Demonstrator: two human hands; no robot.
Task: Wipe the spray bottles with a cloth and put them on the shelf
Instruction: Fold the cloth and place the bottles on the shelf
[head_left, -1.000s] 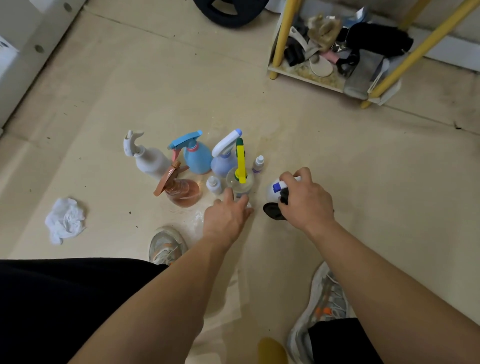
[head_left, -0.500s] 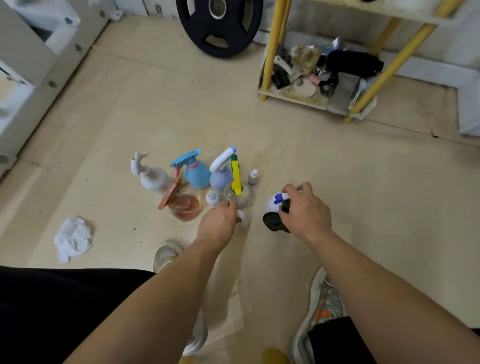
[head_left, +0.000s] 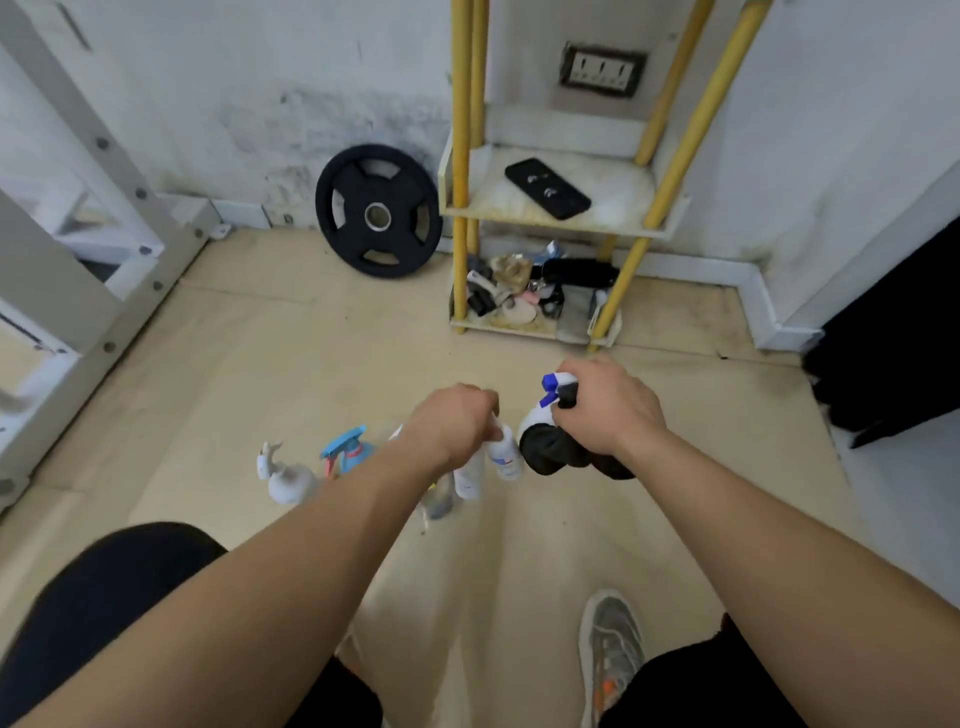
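Floor (head_left: 260, 364): right hand (head_left: 608, 410) grips (round) bottle (head_left: 535, 425).

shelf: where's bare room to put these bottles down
The middle tier is bare left of the flat black item, toward the front-left yellow post, and again right of it. The bottom tier is crowded with clutter.

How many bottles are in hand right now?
3: two small white bottles hanging from the left hand, one blue-triggered spray bottle in the right hand. Fingers may hide more.
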